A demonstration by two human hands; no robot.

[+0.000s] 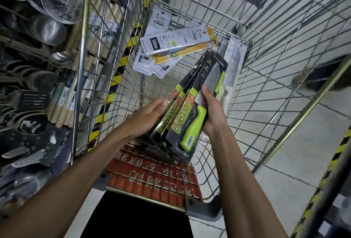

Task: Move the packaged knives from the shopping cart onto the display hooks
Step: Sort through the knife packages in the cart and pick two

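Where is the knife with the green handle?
Head view, centre: the green-handled knife tops a stack of packs over the shopping cart, gripped by the right hand, while the left hand touches the stack's left side.

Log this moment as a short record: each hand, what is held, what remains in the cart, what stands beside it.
left hand: fingers fairly straight, pressed against the stack's left side
right hand: grips the stack's right edge, thumb on the front
held: stack of green-handled packaged knives, above the shopping cart
left in cart: white and yellow packages at the far end; a white packaged knife against the right wall
beside cart: wire strainers and ladles on the left
display hooks: not in view
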